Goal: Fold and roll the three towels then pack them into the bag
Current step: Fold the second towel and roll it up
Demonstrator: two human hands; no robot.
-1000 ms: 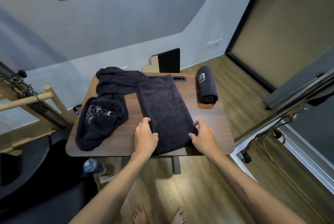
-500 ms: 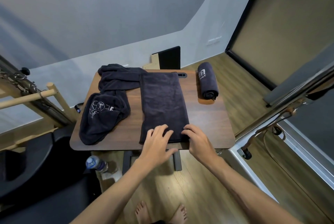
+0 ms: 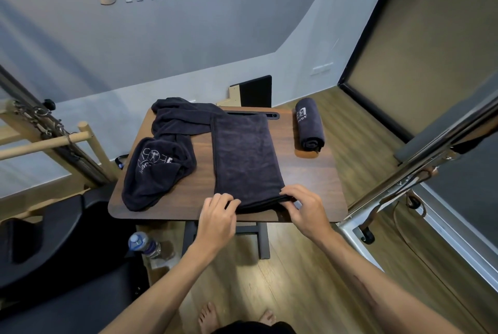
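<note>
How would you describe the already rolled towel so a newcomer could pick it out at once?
Start at the wooden table in the middle of the room and look to its far right corner. There lies the rolled towel, a tight dark cylinder with pale print on top. The folded towel lies flat and the crumpled towel is loosely heaped.

dark navy towels (image 3: 244,155), one white-printed, on a wood-grain brown table (image 3: 310,174).

Both hands (image 3: 258,215) forward, fingers curled
</note>
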